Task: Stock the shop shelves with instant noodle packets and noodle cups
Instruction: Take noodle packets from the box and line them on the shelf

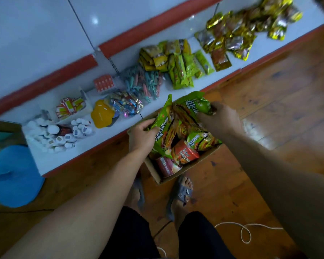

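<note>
Both hands were down in the cardboard box (187,170), which sat on the wooden floor (269,101) against the front of the lowest shelf (108,144). The left hand (140,136) gripped a green noodle packet (163,126) by its edge, fingers curled round it. The right hand (218,118) clutched a second green packet (195,106) at the box's far corner. Neither packet was clear of the box.

More green packets lay under them, plus at least two red noodle cups (185,152) at the near end.

The shelf held other stock: white bottles (58,135), clothes pegs (144,83), green snack packs (181,71) and gold packs (238,34). It could not be told whether any of these were noodles.

Judged progress: early. Nothing matching the box's packets or cups showed on the shelf, and the box looked close to full. Almost all the packets, and every cup, seemed left to shelve.
</note>
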